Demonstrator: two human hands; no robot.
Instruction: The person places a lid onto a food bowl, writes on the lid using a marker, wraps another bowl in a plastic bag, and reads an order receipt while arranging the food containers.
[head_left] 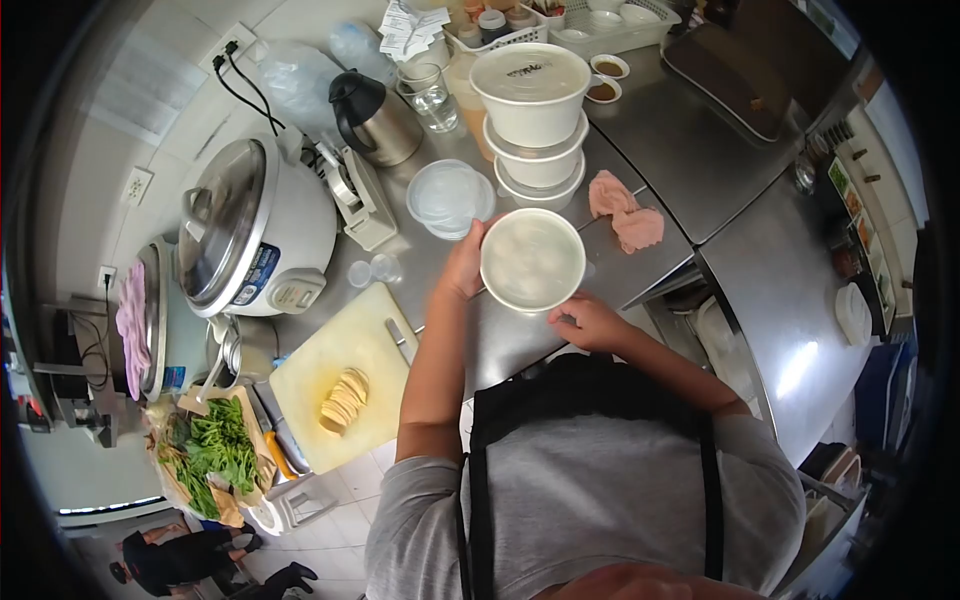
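A round white takeaway bowl (545, 296) with a translucent lid (532, 258) is in front of me, pale contents showing faintly through. My left hand (464, 264) grips the bowl's left side, thumb near the rim. Curled at the lower right edge of the bowl, my right hand (588, 322) touches the rim; its fingertips are partly hidden. Just behind stand several stacked white bowls with lids (530, 125). To the left lies a pile of clear plastic lids (450, 198). A crumpled pink cloth (628, 211) rests on the steel counter to the right.
On the left are a rice cooker (235, 230) and a cutting board (300, 375) bearing sliced pale food (344, 402). A knife (280, 455) lies beside leafy greens (215, 445). A steel jug (385, 125) and two small sauce cups (605, 80) stand behind.
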